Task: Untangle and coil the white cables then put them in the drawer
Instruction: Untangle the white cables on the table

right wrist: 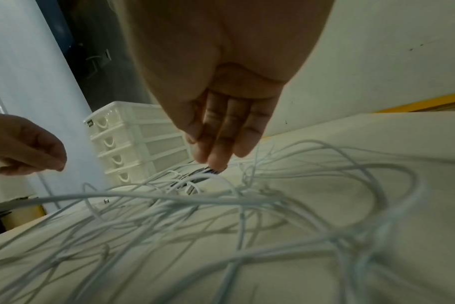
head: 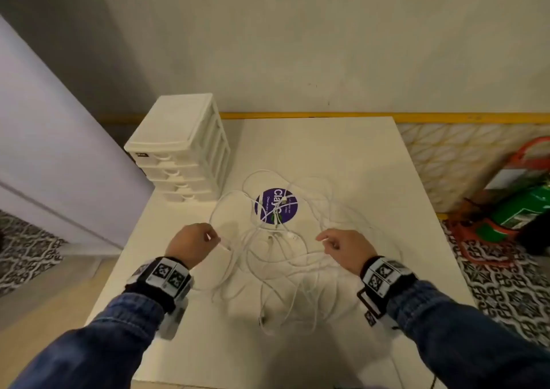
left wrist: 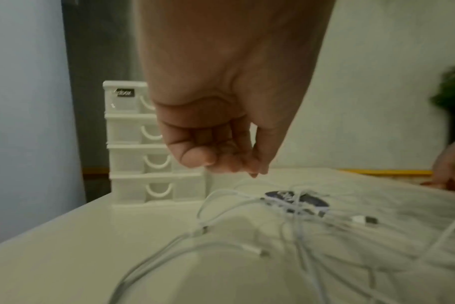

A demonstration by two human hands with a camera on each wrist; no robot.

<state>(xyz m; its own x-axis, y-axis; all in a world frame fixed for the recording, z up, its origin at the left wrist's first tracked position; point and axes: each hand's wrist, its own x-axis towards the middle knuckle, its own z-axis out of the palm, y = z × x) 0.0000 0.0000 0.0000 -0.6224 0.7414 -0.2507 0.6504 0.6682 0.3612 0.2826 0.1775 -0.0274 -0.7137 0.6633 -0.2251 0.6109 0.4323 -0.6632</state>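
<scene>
A loose tangle of white cables sprawls over the middle of the white table, with several plug ends showing. At the back left stands a white four-drawer unit, all drawers closed. My left hand hovers over the tangle's left edge, fingers loosely curled, with no cable seen in them. My right hand hovers over the right side, its fingers nearly straight and pointing down, holding nothing.
A round purple sticker lies under the cables. The table backs onto a wall with a yellow strip. A lilac door is on the left. Green and orange gear sits on the patterned floor to the right.
</scene>
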